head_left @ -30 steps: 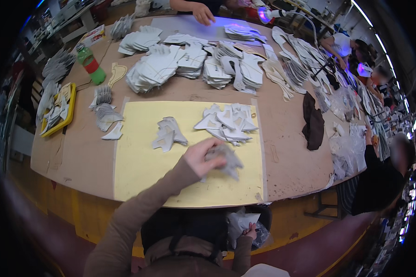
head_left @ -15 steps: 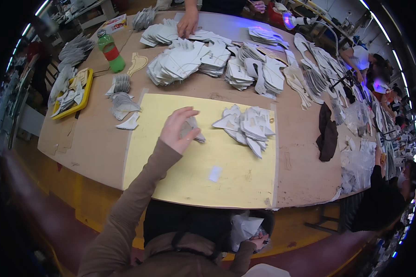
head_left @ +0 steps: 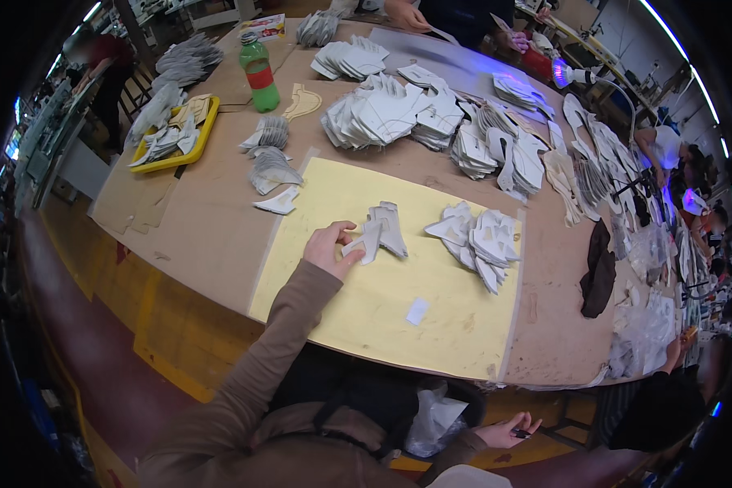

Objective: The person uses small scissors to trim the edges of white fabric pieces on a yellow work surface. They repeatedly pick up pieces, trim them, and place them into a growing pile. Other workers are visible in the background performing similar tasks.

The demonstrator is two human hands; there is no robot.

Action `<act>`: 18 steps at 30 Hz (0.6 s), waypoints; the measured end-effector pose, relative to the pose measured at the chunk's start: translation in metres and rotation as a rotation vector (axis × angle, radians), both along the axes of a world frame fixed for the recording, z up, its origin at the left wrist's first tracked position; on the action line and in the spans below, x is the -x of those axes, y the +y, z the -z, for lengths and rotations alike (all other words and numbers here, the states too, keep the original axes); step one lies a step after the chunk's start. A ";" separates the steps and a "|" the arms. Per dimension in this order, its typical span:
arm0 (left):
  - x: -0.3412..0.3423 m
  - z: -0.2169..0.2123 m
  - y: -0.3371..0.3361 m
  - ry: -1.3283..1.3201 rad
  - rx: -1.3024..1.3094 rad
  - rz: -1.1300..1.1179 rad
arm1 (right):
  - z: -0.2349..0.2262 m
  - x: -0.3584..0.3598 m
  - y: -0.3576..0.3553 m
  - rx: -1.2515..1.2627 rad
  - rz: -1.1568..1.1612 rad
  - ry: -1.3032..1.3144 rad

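Observation:
My left hand (head_left: 332, 248) is at the left of the yellow sheet (head_left: 350, 325), thumb and fingers closed on the edge of a pale grey-white cut piece (head_left: 368, 242). Touching that piece on its far right side is a small stack of similar pieces (head_left: 389, 228). A looser pile of white cut pieces (head_left: 484, 240) lies farther right on the sheet. Below the table edge, my right hand (head_left: 506, 431) has its fingers curled round a small dark object (head_left: 520, 433), too small to make out. Between the two hands a small white slip (head_left: 417, 311) lies flat.
Large stacks of white pieces (head_left: 374, 114) line the far side, where a co-worker's hand (head_left: 407, 15) holds a piece. At left stand a green bottle (head_left: 259, 77) and a yellow tray (head_left: 207, 130). A dark cloth (head_left: 598, 272) lies at right; a plastic bag (head_left: 435, 419) hangs beside my lap.
My left hand has come down to the cut piece, uncovering the small stack. My right hand has moved right, out from the plastic bag. The view has turned, and the co-worker's hand has left the stacks.

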State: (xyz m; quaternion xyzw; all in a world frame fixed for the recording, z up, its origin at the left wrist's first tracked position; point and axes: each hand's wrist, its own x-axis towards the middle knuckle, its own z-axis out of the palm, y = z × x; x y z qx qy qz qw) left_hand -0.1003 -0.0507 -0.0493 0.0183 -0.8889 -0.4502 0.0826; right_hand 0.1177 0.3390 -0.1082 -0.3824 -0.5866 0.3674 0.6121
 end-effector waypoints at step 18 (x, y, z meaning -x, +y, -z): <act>-0.027 -0.061 0.040 0.155 -0.321 0.684 | -0.143 0.140 -0.143 -0.467 -1.523 -0.445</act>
